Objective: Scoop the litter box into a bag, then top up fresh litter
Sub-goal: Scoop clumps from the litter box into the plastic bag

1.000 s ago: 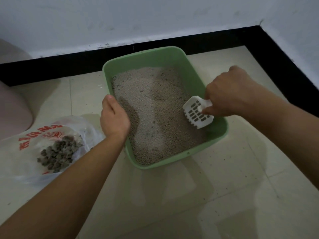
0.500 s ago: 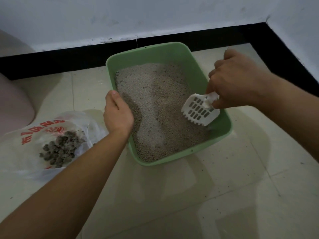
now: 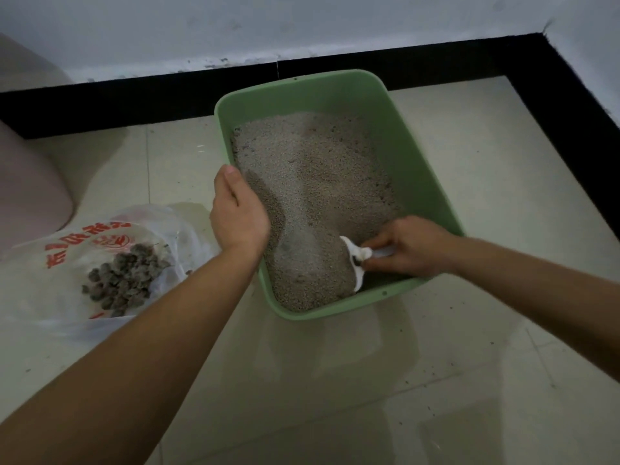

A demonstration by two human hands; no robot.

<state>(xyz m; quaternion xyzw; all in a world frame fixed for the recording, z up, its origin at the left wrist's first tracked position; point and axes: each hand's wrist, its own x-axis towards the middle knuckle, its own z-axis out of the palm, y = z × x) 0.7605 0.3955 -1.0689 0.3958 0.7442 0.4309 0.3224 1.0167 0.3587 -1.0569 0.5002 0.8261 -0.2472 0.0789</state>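
A green litter box sits on the tiled floor, filled with grey litter. My left hand grips the box's left rim, thumb on top. My right hand holds the handle of a white slotted scoop, whose blade is dug into the litter at the near right corner, mostly buried. To the left lies a clear plastic bag with red print, holding a pile of dark clumps.
A black skirting band runs along the white wall behind the box and down the right side. A pinkish rounded object stands at the far left. Litter crumbs speckle the tiles near the box.
My right hand dropped from above the box's right rim into the near right corner, pushing the scoop down into the litter. My left hand stayed on the rim.
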